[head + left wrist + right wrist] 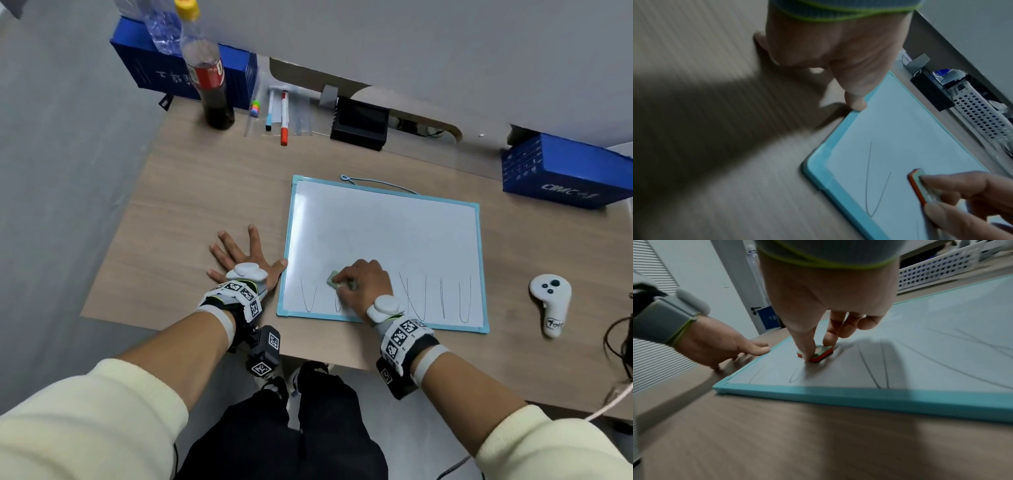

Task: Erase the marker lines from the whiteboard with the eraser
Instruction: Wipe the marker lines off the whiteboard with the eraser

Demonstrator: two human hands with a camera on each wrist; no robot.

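Right hand (364, 282) pinches the eraser (334, 278) between thumb and fingertips and presses it flat on the whiteboard (383, 233), low on the board near the front-left corner — felt side down so it can wipe; the right wrist view shows the thumb on one edge and a finger on the other, orange base touching the surface

Marker lines (442, 298) run only along the near strip: 1 loop left of the eraser, several tall strokes right of the hand. Rest of the board looks wiped, so I'd judge the job well past half, with the bottom row left

Left hand (245, 257) lies flat on the table (191, 192), fingers spread and straight, gripping nothing — thumb tip touching the board's left frame, likely bracing it so the board doesn't slide under the wiping

Further right, a white controller (550, 305) sits on the table, well apart from the board. At the far edge: 2 markers (284, 118), a cola bottle (209, 78), a small black box (361, 123) and blue boxes (565, 171) — all clear of the wiping path
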